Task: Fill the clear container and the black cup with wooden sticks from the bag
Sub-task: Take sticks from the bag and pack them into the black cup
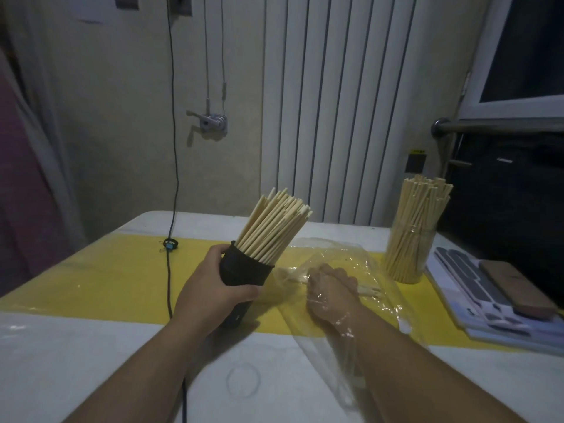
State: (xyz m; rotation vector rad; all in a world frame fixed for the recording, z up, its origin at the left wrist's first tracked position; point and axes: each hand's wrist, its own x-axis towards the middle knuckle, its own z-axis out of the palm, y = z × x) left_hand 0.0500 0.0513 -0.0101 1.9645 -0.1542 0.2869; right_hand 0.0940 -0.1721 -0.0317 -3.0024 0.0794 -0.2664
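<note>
Fingers [214,252] of the left hand [210,288] wrap the black cup [244,270], tilted toward the bag [335,250] for loading, while the right hand [331,288] inside it seems curled on a few sticks [370,290]; the clear container [409,254] stands full nearby.

dim, grainy indoor light, soft focus, wide-angle bending at the edges

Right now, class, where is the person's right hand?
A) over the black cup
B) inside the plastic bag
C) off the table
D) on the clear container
B: the right hand sits inside the bag, film over it, gripping a few sticks; the left hand holds the black cup.
</note>
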